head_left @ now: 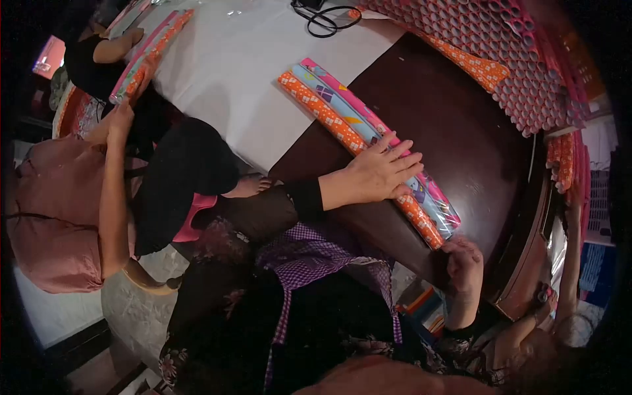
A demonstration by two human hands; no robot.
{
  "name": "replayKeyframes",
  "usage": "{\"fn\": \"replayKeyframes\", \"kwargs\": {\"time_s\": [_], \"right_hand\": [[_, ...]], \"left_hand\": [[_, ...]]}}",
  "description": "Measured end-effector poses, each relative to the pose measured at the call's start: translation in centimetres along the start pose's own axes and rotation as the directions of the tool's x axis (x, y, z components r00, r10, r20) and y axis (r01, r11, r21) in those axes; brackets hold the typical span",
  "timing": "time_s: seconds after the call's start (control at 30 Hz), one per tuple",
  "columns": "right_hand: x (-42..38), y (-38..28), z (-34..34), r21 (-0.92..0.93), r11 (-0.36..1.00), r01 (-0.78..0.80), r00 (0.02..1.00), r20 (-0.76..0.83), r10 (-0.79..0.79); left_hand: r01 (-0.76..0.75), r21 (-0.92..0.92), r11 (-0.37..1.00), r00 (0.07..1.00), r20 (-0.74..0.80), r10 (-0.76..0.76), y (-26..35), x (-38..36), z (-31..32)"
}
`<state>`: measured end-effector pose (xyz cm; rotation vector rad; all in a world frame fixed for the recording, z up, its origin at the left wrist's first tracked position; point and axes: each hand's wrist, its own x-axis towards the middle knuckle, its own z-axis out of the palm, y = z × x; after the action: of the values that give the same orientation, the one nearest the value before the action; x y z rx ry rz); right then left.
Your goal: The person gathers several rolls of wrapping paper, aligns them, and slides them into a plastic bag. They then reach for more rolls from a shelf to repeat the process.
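Observation:
Three wrapped paper rolls lie side by side on the dark tabletop, their far ends over white paper: an orange roll with white flowers, a light blue patterned roll and a pink roll. Clear film shines at their near ends. My left hand rests across the rolls with its fingers spread. By the near end of the orange roll is my right hand, its fingers curled; whether it grips anything is hidden.
Many stacked pink rolls stand at the table's far right. White paper covers the left part, with a black cable on it. At left, a co-worker in pink holds similar rolls. Other people's arms show at both sides.

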<state>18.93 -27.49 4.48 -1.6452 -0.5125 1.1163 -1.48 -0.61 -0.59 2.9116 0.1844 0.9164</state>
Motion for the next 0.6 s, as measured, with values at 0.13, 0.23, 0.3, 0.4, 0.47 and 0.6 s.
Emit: {"fn": "replayKeyframes", "kwargs": {"time_s": [0.13, 0.23, 0.3, 0.4, 0.47, 0.6], "right_hand": [[0.4, 0.5, -1.3, 0.317, 0.934, -0.164, 0.986, 0.020, 0.166], [0.6, 0.9, -1.4, 0.338, 0.912, -0.231, 0.971, 0.016, 0.240], [0.7, 0.4, -0.7, 0.291, 0.923, -0.252, 0.964, -0.013, 0.267], [1.0, -0.3, 0.8, -0.008, 0.962, -0.274, 0.940, -0.214, 0.266], [1.6, 1.2, 0.4, -0.069, 0.984, -0.166, 0.960, -0.240, 0.145], [1.7, 1.0, 0.8, -0.030, 0.977, -0.211, 0.956, -0.213, 0.200]], "left_hand": [[0.008, -0.021, 1.000, 1.000, -0.017, -0.008, 0.0, -0.1, 0.0], [0.008, -0.016, 1.000, 1.000, -0.005, -0.008, 0.0, -0.1, 0.1], [0.005, -0.006, 1.000, 1.000, -0.025, -0.005, 0.0, -0.1, 0.1], [0.008, -0.001, 1.000, 1.000, -0.026, -0.008, 0.1, -0.1, 0.2], [0.007, 0.000, 1.000, 1.000, -0.021, -0.007, 0.1, -0.1, 0.2], [0.004, 0.009, 1.000, 1.000, -0.009, -0.004, 0.0, 0.0, 0.1]]}}
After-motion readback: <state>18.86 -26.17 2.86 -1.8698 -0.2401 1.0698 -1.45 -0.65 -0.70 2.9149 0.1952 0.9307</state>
